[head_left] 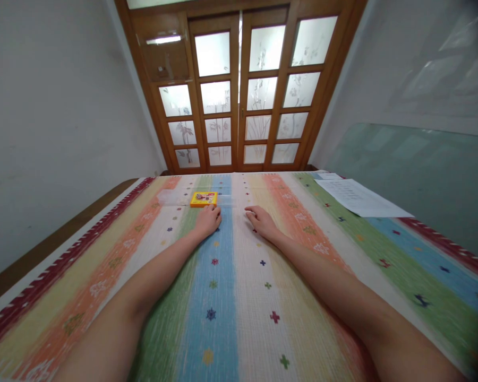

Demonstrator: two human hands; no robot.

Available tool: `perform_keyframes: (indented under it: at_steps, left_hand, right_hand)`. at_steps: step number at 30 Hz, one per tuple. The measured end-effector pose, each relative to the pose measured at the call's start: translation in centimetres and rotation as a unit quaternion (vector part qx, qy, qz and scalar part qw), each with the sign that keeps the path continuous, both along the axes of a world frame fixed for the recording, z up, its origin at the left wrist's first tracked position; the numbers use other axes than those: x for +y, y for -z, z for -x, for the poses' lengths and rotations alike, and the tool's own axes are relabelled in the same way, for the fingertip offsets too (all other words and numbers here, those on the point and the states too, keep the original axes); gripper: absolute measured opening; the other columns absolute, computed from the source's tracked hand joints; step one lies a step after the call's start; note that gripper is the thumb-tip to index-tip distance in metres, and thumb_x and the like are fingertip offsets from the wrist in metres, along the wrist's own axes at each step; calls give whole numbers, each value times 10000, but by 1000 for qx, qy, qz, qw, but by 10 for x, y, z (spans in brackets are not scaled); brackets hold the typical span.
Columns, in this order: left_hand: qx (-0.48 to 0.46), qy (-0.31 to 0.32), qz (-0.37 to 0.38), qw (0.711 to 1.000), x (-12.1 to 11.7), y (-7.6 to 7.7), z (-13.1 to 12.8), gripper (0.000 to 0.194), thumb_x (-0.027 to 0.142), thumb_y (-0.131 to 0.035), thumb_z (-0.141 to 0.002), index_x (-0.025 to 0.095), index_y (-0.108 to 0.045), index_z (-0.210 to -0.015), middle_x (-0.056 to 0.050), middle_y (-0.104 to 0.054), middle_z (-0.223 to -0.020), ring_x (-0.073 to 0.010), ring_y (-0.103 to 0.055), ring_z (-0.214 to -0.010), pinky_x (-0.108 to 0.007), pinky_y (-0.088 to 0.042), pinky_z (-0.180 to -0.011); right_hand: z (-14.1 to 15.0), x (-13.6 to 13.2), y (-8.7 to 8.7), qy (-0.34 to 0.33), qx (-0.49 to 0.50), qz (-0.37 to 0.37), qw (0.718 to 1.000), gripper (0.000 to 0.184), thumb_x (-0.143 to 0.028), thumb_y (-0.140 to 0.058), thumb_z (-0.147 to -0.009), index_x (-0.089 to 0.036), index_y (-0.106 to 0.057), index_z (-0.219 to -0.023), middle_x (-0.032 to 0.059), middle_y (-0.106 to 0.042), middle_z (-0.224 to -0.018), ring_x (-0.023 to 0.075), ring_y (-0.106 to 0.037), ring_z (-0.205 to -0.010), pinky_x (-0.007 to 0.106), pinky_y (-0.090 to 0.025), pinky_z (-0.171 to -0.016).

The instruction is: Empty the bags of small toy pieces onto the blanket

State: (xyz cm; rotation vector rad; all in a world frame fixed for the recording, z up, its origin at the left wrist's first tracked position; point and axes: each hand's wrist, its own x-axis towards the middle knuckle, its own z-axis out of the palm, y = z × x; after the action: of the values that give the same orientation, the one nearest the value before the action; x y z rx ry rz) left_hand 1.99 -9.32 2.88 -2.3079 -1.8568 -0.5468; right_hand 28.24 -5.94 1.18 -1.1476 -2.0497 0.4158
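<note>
A small yellow box with red print and a picture on its top lies flat on the striped tablecloth. My left hand rests palm down just in front of the box, its fingers loosely bent and not gripped around it. Whether the fingertips touch the box's near edge I cannot tell. To the right, my right hand lies on the cloth with fingers loosely apart and nothing in them. Clear plastic wrapping lies beside and behind the box.
The striped tablecloth covers the table. White printed sheets lie at the far right. A glass panel leans along the right wall. Wooden doors with frosted panes stand beyond the table's far edge.
</note>
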Motion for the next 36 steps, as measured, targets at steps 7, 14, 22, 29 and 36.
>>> perform_keyframes:
  at_steps: [7, 14, 22, 29, 36]
  left_hand:
    - [-1, -10, -4, 1000, -4, -1, 34, 231, 316, -486, -1002, 213, -692, -1023, -126, -654, -1103, -288, -587, -1062, -421, -473, -934]
    - [25, -33, -2, 999, -5, 0, 74, 237, 319, -480, -1003, 214, -692, -992, -119, -660, -1109, -275, -589, -1070, -408, -471, -951]
    - [-17, -24, 28, 999, -5, 5, 109, 327, 390, -505, -1003, 256, -679, -1246, -94, -652, -1303, -272, -595, -1190, -394, -479, -994]
    - [-30, -1, 38, 999, -12, 0, 123, 284, 415, -522, -991, 255, -731, -1098, -88, -684, -1208, -267, -610, -1166, -395, -495, -984]
    - [-65, 43, 6, 997, -27, 10, 144, 435, 430, -588, -949, 234, -649, -1333, -106, -649, -1332, -274, -578, -1253, -434, -450, -1112]
  right_hand:
    - [-1, 3, 3, -12, -3, -4, 1000, 301, -350, -485, -1027, -217, -692, -1201, 96, -710, -1231, 216, -641, -1156, 362, -468, -1032]
    - [-1, -2, -1, -22, -30, -7, 999, 270, -318, -510, -1031, -201, -698, -1185, 104, -706, -1218, 215, -638, -1146, 360, -470, -1024]
    - [37, -21, -9, -112, -184, -64, 974, 342, -337, -522, -1037, -189, -687, -1297, 133, -653, -1368, 256, -597, -1255, 398, -432, -1092]
    - [110, -19, -7, -154, -236, -67, 957, 444, -402, -507, -1053, -187, -584, -1434, 147, -551, -1519, 283, -480, -1421, 481, -348, -1167]
    - [174, -19, -8, -189, -235, -76, 951, 395, -333, -457, -1067, -217, -600, -1415, 120, -586, -1493, 262, -469, -1429, 478, -344, -1162]
